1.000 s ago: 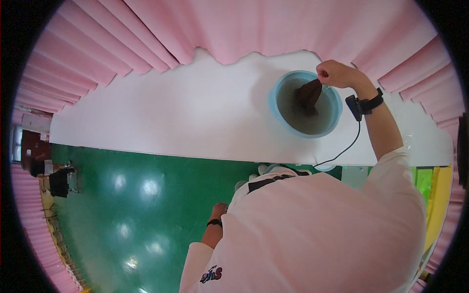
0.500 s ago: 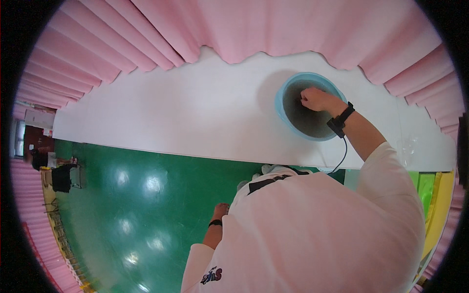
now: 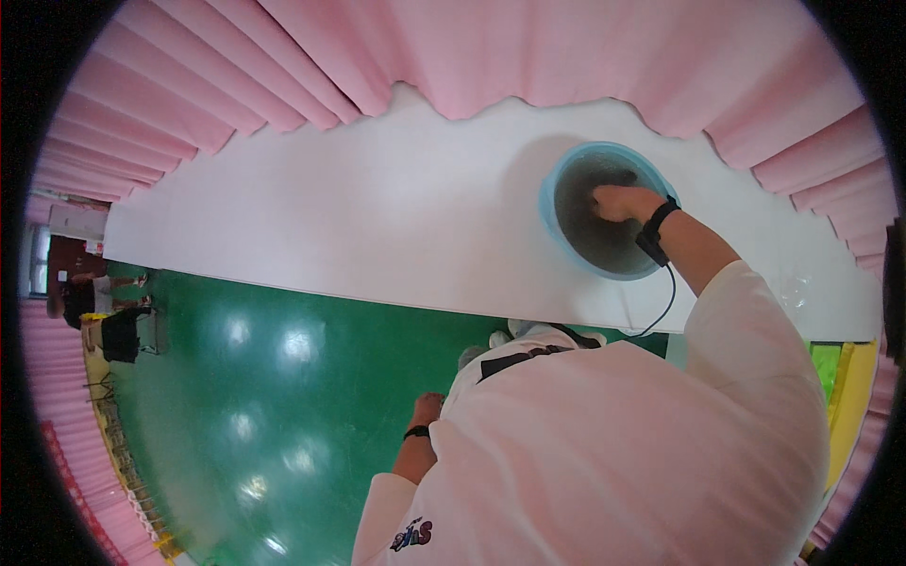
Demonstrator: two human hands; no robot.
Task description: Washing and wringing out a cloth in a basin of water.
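Note:
A light blue round basin (image 3: 549, 203) stands on the white table, holding murky grey-brown liquid (image 3: 604, 247). My right hand (image 3: 623, 202) is inside the basin, its fingers drawn together and pointing down at the liquid. Their tips are hidden, and I cannot make out what they hold, if anything. Beyond the hand, a dark patch (image 3: 618, 176) shows near the far side of the basin; its kind is unclear. My left hand (image 3: 427, 407) hangs low beside my body, away from the table, with its fingers mostly hidden.
The long white table (image 3: 377, 208) stretches from left to right. Pink pleated curtain (image 3: 528, 57) hangs along its far edge. A cable (image 3: 672, 300) runs down from my right wrist. Green shiny floor (image 3: 283, 377) lies at left, where a person (image 3: 83, 294) is near a dark-covered chair (image 3: 120, 335).
My right hand has shifted a little nearer and to the right within the basin. The dark patch beyond it now shows. At far left, more of the other person is visible.

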